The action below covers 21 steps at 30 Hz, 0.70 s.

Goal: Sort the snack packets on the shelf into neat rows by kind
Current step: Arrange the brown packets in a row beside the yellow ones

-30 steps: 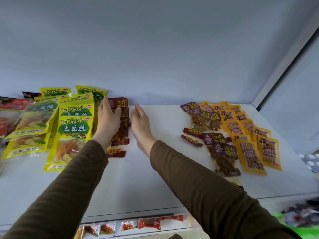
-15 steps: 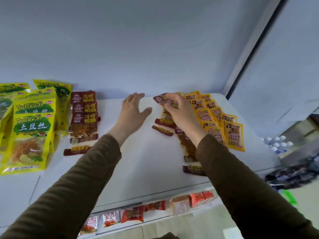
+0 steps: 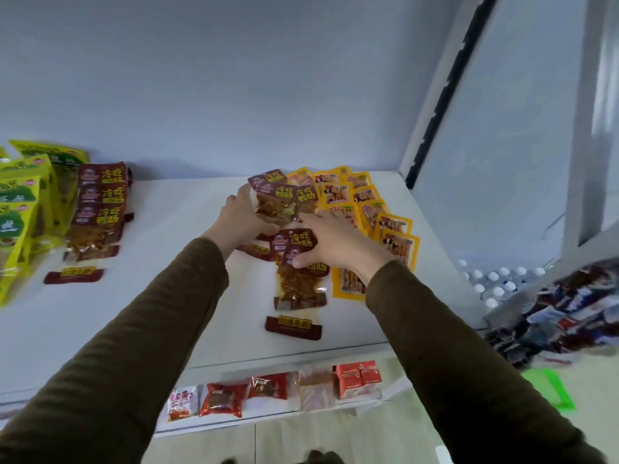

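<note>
A loose pile of maroon snack packets [image 3: 279,195] lies mid-shelf on the white shelf [image 3: 160,316]. My left hand [image 3: 239,217] grips the pile's left edge. My right hand [image 3: 338,241] lies over a lower maroon packet [image 3: 294,241], fingers above it and thumb below. One more maroon packet [image 3: 299,286] trails toward the front edge. Touching the pile on the right are overlapping orange-yellow packets [image 3: 366,199] in rows. At the left, a neat column of maroon packets [image 3: 100,209] sits beside yellow-green packets [image 3: 20,209].
The shelf's right side wall [image 3: 502,162] stands close to the orange-yellow packets. A lower shelf holds small red packets [image 3: 221,398] and red cartons [image 3: 360,380]. Bottles with white caps [image 3: 495,279] stand beyond the right wall. Bare shelf lies between the two maroon groups.
Both hands left the maroon column at the left and moved right to the loose maroon pile; my left hand has now joined the right one on it. The view swung right.
</note>
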Each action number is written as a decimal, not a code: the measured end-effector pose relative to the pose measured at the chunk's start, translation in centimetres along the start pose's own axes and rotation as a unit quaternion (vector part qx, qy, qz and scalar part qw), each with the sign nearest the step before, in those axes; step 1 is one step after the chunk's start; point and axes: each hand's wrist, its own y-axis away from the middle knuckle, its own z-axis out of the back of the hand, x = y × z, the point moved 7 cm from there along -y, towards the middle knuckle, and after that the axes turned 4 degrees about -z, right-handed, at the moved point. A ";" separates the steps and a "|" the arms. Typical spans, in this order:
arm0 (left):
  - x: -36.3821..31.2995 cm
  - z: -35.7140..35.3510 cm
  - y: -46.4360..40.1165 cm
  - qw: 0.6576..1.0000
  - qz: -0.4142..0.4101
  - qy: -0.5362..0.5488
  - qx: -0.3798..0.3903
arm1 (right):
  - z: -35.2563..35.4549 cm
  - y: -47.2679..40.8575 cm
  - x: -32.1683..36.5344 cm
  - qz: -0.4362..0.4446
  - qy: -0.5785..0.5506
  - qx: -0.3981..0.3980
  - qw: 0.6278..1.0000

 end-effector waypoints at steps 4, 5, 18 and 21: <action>0.1 0.3 0.3 0.996 0.038 0.075 0.008 | 0.1 -0.8 0.3 0.037 0.040 -0.003 0.999; 0.2 0.4 0.4 0.995 0.049 0.087 0.012 | 0.2 -1.0 0.5 0.047 0.050 -0.009 0.998; 0.3 -0.1 2.1 0.968 0.032 0.242 0.054 | 0.3 -2.5 -0.2 0.033 -0.071 -0.036 0.996; 1.3 0.6 2.5 0.958 0.047 0.281 0.040 | 1.0 -2.3 -0.5 0.039 -0.103 -0.070 0.991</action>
